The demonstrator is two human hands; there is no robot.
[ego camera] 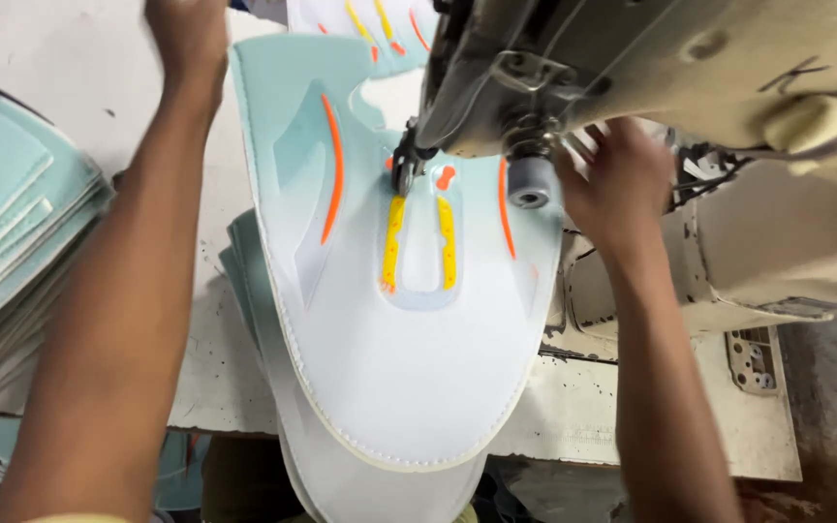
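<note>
Pale mint shoe upper (394,320) lies flat on the worktop (622,416) under the sewing machine (651,68), long axis running away from the person, toe end nearest. Left hand (184,34) presses its far left corner; right hand (607,184) rests at its right edge beside the needle, nearer the stitching point. Hands well apart. Stacked mint panels (12,223) sit left.

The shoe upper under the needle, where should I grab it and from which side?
Probably by the rounded, stitched near edge of the shoe upper, coming from the front of the table. That edge hangs free over the table's front, so fingers can get under it, while the far part lies flat under the sewing machine.
</note>
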